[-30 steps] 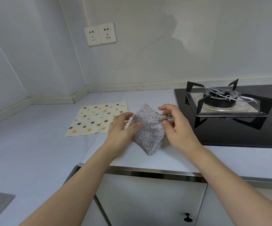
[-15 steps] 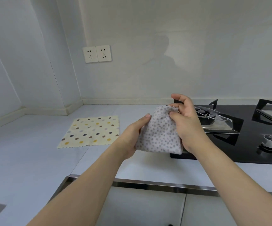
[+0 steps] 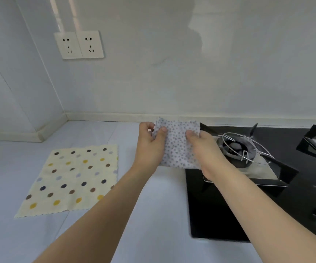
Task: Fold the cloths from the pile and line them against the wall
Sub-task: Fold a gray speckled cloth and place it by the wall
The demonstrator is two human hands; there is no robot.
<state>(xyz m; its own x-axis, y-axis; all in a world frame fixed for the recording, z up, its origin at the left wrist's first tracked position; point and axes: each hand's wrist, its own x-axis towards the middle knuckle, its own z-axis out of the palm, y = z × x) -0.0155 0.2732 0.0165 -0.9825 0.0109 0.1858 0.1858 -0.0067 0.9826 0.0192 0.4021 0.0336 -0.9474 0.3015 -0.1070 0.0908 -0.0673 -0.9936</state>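
In the head view, both your hands pinch the folded grey cloth (image 3: 178,143) by its far corners, left hand (image 3: 150,143) at the left, right hand (image 3: 203,147) at the right; it hangs between them near the wall (image 3: 172,82). Keep the edges level and lower it flat to the desk (image 3: 153,205), far edge along the wall.

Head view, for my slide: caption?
Both hands, left and right, hold a grey dotted cloth up near the wall.
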